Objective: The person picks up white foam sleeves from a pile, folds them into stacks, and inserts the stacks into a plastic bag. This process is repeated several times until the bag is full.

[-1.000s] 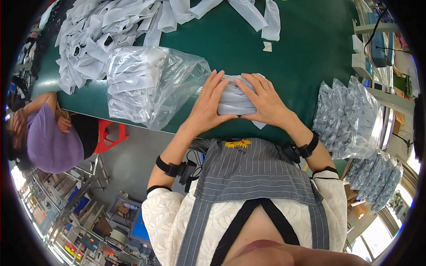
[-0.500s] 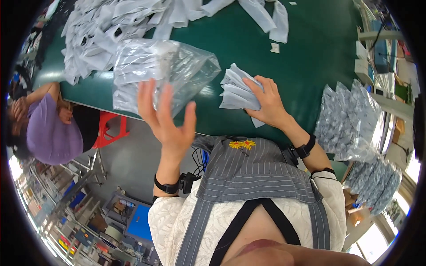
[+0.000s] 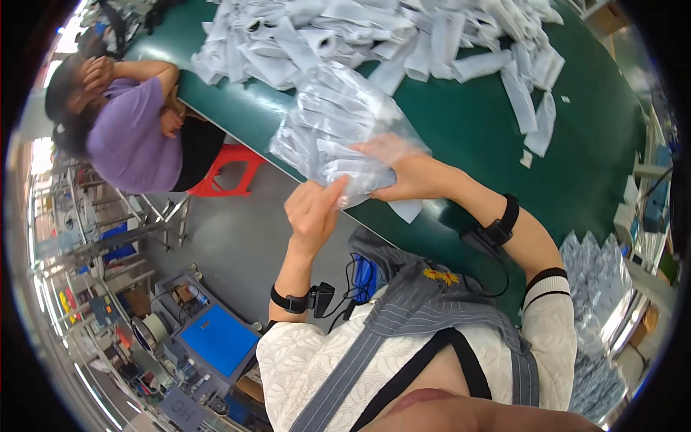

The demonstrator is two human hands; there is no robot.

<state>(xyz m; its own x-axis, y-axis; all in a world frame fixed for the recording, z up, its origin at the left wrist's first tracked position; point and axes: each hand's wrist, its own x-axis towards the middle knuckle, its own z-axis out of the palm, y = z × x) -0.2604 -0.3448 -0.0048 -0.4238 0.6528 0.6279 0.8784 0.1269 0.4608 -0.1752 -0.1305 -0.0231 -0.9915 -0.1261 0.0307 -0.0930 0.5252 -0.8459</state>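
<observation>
Bundle (image 3: 354, 165) moved to bag (image 3: 309, 119); left fingers (image 3: 334, 191) pinch bag, right fingers (image 3: 387, 147) clamp bundle; white pile (image 3: 288, 45) beyond.

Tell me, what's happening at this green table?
Someone in a striped apron is handling pale strips and a clear plastic bag. The right hand holds a bunch of strips, its fingers seen through the plastic. The left hand is at the bag's near edge, too blurred to tell its grip. More strips lie in a loose pile beyond, on the table.
</observation>
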